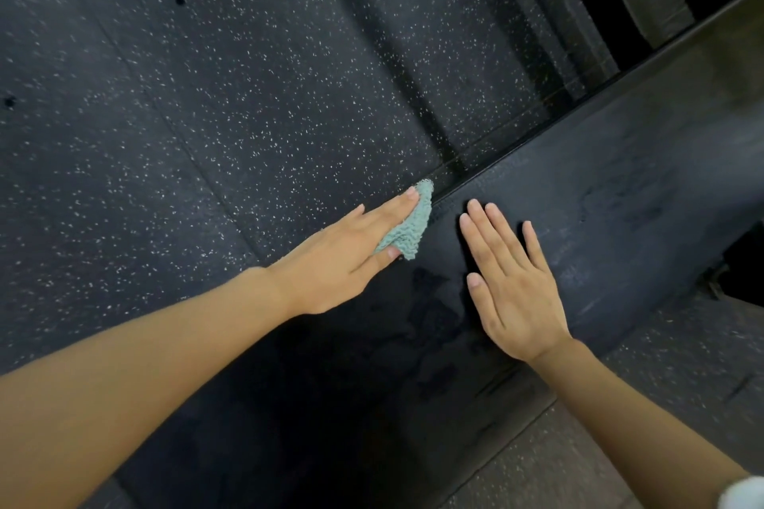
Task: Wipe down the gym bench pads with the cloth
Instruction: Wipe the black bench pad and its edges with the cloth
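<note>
Speckled black rubber gym floor (206, 95) is filling the far left; the long black vinyl bench pad (620, 198) is crossing diagonally. Left hand (343, 260), fingers straight, is pressing the bunched teal textured cloth (407, 227) onto the pad's left edge. Right hand (512, 293) is lying flat on the pad, fingers slightly spread and holding nothing. I'd be keeping pressure even, overlapping strokes and working over that edge.

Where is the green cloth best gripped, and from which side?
Pinch the cloth by its bunched free part beyond the left hand, coming from the bench pad side: the hand covers the rest, and that crumpled edge stands exposed.
</note>
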{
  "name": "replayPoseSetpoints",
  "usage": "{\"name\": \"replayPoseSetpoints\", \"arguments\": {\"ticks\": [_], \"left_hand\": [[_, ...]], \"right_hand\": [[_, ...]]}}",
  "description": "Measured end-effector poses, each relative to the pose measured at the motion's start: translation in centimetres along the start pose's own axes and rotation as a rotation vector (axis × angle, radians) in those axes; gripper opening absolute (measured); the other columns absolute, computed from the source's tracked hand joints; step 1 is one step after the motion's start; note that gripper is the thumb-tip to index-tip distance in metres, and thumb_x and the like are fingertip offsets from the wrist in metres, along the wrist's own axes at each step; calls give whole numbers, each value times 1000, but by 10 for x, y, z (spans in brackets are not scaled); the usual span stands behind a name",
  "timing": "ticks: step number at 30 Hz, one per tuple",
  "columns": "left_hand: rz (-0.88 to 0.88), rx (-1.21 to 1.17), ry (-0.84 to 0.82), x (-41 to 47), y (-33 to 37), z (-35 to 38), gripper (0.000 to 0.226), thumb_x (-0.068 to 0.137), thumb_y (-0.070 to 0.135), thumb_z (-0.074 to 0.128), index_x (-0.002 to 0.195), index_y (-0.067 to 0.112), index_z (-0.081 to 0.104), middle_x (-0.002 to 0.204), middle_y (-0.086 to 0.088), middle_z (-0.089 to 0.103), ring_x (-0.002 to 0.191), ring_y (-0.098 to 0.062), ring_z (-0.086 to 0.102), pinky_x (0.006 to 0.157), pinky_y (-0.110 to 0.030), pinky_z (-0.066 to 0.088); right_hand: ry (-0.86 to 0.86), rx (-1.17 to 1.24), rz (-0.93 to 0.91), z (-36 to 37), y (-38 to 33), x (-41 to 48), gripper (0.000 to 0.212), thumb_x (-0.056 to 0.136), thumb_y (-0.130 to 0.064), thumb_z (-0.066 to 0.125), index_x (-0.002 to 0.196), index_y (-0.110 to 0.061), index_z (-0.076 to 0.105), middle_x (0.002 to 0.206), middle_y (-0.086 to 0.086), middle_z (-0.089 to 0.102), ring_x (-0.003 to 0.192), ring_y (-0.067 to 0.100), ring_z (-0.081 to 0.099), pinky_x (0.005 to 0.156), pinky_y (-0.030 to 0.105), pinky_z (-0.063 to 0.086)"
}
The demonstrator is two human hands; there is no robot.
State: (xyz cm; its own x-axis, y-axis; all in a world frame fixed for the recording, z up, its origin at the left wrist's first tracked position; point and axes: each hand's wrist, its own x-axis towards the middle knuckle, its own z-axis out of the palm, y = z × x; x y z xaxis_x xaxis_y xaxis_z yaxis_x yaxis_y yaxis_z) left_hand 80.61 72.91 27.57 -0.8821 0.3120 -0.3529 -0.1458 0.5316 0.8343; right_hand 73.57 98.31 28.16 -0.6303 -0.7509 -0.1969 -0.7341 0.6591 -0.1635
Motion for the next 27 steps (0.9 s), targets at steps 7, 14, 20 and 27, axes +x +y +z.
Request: {"name": "replayPoseSetpoints", "arguments": {"ticks": [7,14,20,27], "left_hand": [[-15,10,-25,-19,-7,-1,63,105,26,33,157,30,-3,162,21,-2,145,13,0,120,-17,-6],[9,8,-16,2,-4,-1,62,106,27,31,157,27,-5,163,18,-3,146,10,-2,122,-22,-4],[48,13,38,43,12,1,62,106,25,33,157,22,-3,165,12,-1,149,2,3,124,-31,0],[78,16,6,39,8,-1,63,107,25,32,157,25,-6,164,14,-4,148,5,1,123,-27,-3]], "right_hand": [[-5,-12,13,1,1,0,58,101,-30,23,157,-13,18,165,1,13,152,19,12,122,50,13],[14,-13,19,2,0,1,58,101,-30,23,157,-13,18,165,1,14,152,19,12,122,49,13],[26,-20,21,3,1,1,58,101,-30,22,156,-13,18,165,1,14,152,18,12,122,48,13],[30,-20,22,3,1,1,58,101,-30,22,157,-14,17,165,1,15,152,18,13,122,49,14]]}}
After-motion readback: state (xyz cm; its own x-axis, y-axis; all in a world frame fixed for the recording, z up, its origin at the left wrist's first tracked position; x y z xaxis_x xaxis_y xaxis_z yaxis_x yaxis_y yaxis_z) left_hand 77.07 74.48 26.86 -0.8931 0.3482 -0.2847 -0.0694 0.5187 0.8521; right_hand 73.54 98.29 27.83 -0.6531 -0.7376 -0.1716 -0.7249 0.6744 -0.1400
